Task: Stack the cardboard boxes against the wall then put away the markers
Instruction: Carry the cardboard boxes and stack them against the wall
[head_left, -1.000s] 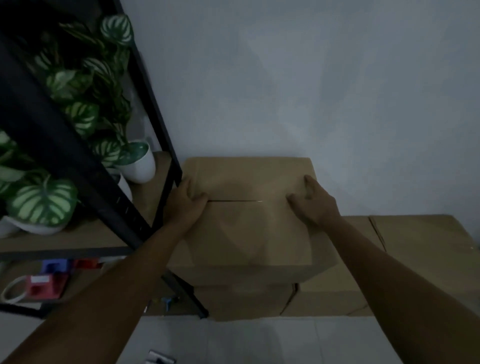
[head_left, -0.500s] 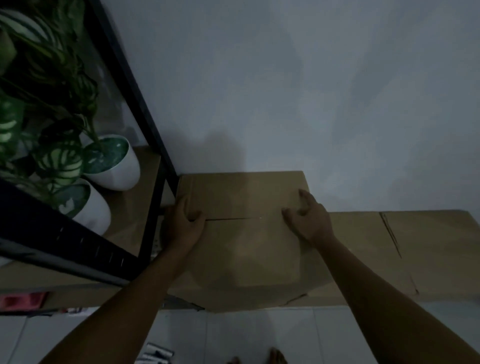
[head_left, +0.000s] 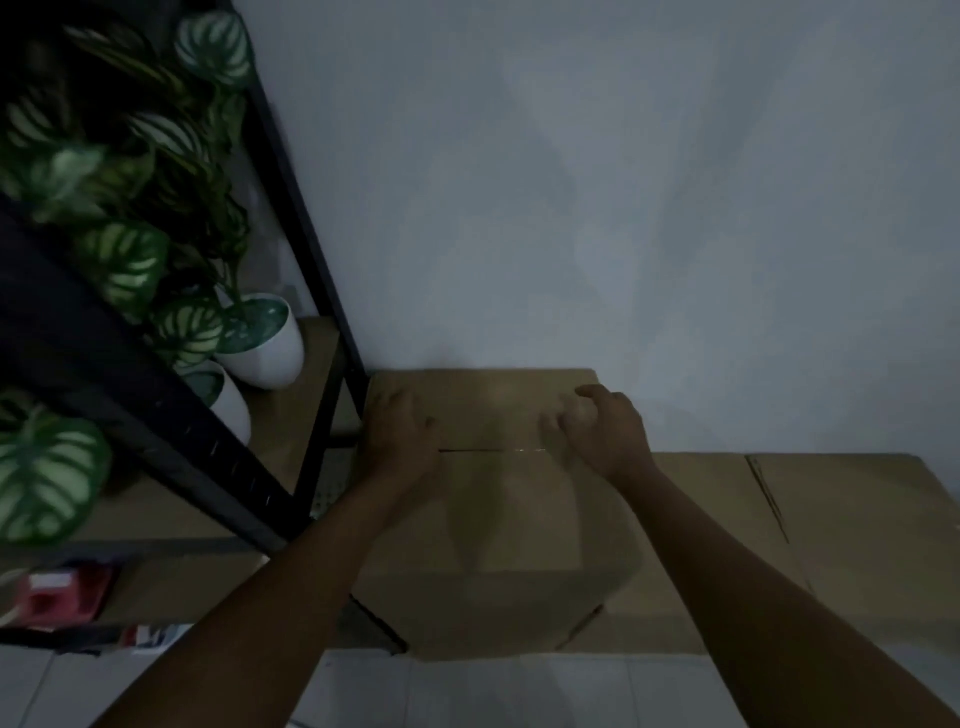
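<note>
The pale wall (head_left: 597, 182) rises just beyond the fingers, a black shelf rack (head_left: 311, 249) with potted plants (head_left: 260, 338) to their left. The top cardboard box (head_left: 493, 519) sits on lower boxes (head_left: 857, 519) against it; it looks stiff, probably light, best gripped at its side edges. The left hand (head_left: 402, 441) lies flat, fingers spread; the right hand (head_left: 605, 431) is loosely curled, holding nothing.

Black shelf rack (head_left: 311, 244) stands at left, white plant pots (head_left: 270, 348) on its wooden shelf, striped green leaves (head_left: 124, 265) overhead.
</note>
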